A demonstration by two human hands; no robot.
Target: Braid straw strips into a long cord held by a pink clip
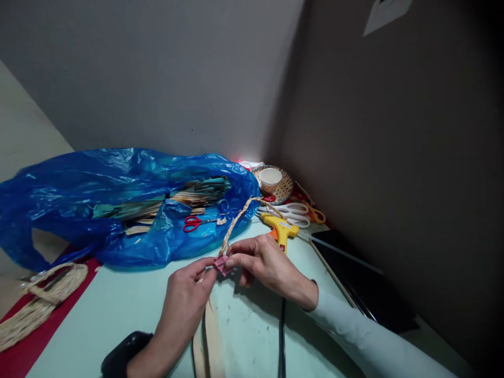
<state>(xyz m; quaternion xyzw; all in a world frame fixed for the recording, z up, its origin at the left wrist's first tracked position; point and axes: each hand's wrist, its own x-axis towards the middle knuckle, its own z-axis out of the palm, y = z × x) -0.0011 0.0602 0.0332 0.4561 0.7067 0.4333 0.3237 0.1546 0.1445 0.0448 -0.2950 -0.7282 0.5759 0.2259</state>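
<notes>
Between my two hands is a small pink clip [222,264], set on a braided strip of pale dried fibre [238,219]. My left hand [189,289] pinches the clip's left side with thumb and index finger. From the right, my right hand [264,262] grips the clip between thumb and fingertips. The braid runs from the clip away from me and bends right near the blue bag. Flat, unbraided strips [213,336] hang from below the clip toward the table's front edge.
A blue plastic bag [134,173] holds dried strips and red scissors [192,224]. A yellow glue gun [280,227], white scissors [295,208], a woven tray [284,190] with a white cup [270,178] and a black flat object [366,283] lie right. Woven pieces [43,302] lie left.
</notes>
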